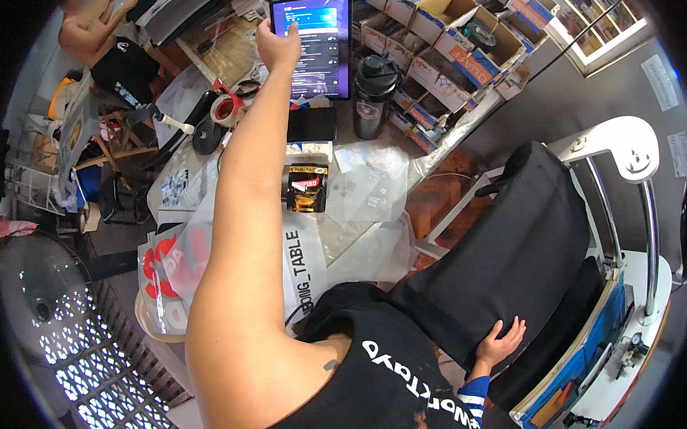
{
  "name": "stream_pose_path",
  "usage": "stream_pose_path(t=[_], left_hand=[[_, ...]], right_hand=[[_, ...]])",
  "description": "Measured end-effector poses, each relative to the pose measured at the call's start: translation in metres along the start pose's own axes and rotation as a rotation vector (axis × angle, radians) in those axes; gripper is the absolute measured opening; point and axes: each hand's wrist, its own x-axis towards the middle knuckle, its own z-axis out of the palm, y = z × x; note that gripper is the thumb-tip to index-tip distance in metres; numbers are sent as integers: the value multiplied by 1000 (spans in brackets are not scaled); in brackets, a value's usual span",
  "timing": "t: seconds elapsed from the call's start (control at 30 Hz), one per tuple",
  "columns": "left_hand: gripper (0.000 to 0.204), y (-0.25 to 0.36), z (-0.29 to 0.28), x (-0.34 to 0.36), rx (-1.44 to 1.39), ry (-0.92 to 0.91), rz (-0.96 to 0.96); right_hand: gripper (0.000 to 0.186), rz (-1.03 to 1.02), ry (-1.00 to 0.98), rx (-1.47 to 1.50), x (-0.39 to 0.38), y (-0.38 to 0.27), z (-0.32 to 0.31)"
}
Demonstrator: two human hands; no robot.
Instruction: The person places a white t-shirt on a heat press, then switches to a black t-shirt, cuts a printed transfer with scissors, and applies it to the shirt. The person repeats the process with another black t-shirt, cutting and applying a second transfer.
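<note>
My left arm reaches far forward across the cluttered table. At its end, my left hand (279, 50) is at the left edge of a tablet (319, 51) with a lit purple screen. Its thumb lies over the screen front, and the other fingers curl at the edge, partly out of sight. Low on the right, my right hand (500, 342) rests with fingers spread against a large black cloth-covered piece (501, 243). Below the tablet lie a dark phone (312, 125) and a small black-and-red packet (307, 189). A black tumbler (375, 97) stands right of the tablet.
Small cardboard bins (441, 29) are stacked behind the tumbler. Red tape (224, 108) lies left of my arm. Plastic sheets (360, 185) cover the table front. A white frame with chrome bars (647, 255) stands right, a fan (41, 302) left. Another person (100, 43) is at the far left.
</note>
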Motion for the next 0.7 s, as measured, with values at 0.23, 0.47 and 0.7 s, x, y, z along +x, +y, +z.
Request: stream_pose_path(t=[0.23,0.47,0.7], left_hand=[[62,1,0,-2,-2,2,22],[64,3,0,-5,0,17,13],[64,8,-5,-10,47,49,56]], right_hand=[[51,27,-28,31,0,1,1],[52,39,-42,24,-1,1,0],[52,51,-52,34,0,-1,-2]])
